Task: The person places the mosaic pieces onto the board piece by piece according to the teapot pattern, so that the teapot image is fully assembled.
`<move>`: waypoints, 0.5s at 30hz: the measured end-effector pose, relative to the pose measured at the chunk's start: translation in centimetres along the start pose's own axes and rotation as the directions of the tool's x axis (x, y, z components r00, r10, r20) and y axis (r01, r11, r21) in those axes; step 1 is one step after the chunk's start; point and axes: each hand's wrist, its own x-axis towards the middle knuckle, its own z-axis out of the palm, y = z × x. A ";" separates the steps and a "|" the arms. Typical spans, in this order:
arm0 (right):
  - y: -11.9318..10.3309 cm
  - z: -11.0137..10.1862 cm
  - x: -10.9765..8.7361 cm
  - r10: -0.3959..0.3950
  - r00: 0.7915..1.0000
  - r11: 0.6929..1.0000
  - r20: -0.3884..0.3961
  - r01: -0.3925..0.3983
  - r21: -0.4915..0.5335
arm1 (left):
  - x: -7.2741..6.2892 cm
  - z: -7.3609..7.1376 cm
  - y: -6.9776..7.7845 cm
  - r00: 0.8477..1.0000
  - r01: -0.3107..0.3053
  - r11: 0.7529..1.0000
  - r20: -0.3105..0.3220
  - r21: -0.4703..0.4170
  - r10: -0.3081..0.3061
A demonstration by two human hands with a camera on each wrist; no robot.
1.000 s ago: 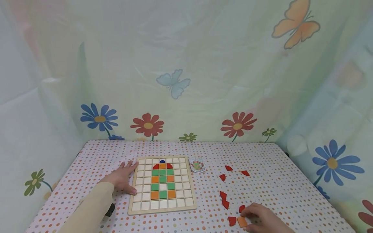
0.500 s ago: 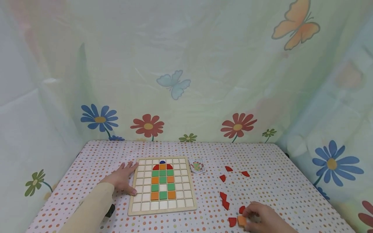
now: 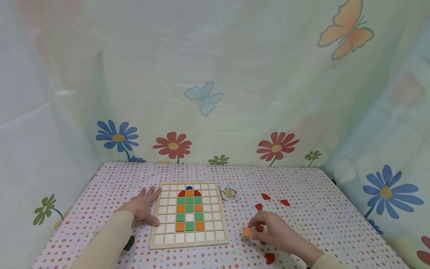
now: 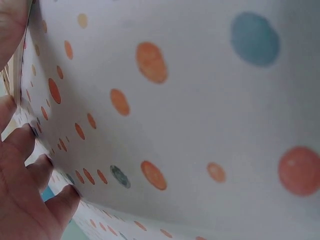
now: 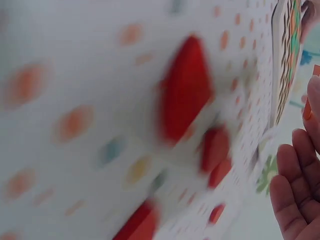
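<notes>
Orange tile (image 3: 246,232) shifted leftward, now between board (image 3: 188,245) and red pieces (image 3: 270,258) | right hand (image 3: 273,229) pinching tile's edge | left hand (image 3: 142,206) spread, touching board's left rim | keep tile level (light pinch should suffice), board steadied

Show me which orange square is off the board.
The orange square pinched between the right hand's thumb and fingers, to the right of the board. The five other orange squares all lie within the board's grid.
</notes>
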 end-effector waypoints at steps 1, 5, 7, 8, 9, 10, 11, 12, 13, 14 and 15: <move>-0.4 0.2 0.5 -0.008 1.000 1.000 0.000 0.008 0.009 | 0.0 0.0 0.0 1.000 -0.001 1.000 0.001 0.000 0.001; -1.8 1.2 2.6 -0.035 0.999 0.999 -0.002 0.035 0.034 | 0.1 0.1 0.1 1.000 -0.007 1.000 0.007 -0.007 0.007; -2.3 1.8 3.6 -0.052 0.999 0.998 -0.012 0.053 0.038 | 0.2 0.1 0.1 1.000 -0.005 1.000 0.007 -0.007 0.005; -2.5 2.0 4.1 -0.061 0.998 0.997 -0.020 0.062 0.035 | 0.2 0.1 0.1 1.000 -0.003 1.000 0.005 -0.008 0.003; -2.8 2.3 4.6 -0.068 0.997 0.997 -0.026 0.069 0.038 | 0.2 0.1 0.1 1.000 -0.002 1.000 0.004 -0.007 0.002; -3.0 2.6 5.0 -0.075 0.997 0.996 -0.033 0.076 0.039 | 0.2 0.2 0.1 1.000 -0.001 1.000 0.003 -0.007 0.001; -3.2 2.8 5.4 -0.081 0.996 0.996 -0.039 0.083 0.037 | 0.2 0.1 0.1 1.000 -0.001 1.000 0.001 -0.006 0.001; -3.5 3.1 5.8 -0.083 0.996 0.996 -0.044 0.085 0.036 | 0.3 0.1 0.0 1.000 0.001 1.000 -0.001 -0.006 -0.001; -3.7 3.3 6.2 -0.082 0.995 0.996 -0.048 0.084 0.034 | 0.3 0.1 0.0 1.000 0.003 1.000 -0.002 -0.006 -0.003; -4.0 3.6 6.6 -0.081 0.995 0.996 -0.053 0.083 0.035 | 0.3 0.1 0.0 1.000 0.005 1.000 -0.002 -0.007 -0.005; -4.3 3.8 7.0 -0.073 0.996 0.996 -0.054 0.075 0.037 | 0.3 0.2 -0.1 1.000 0.008 1.000 -0.002 -0.006 -0.008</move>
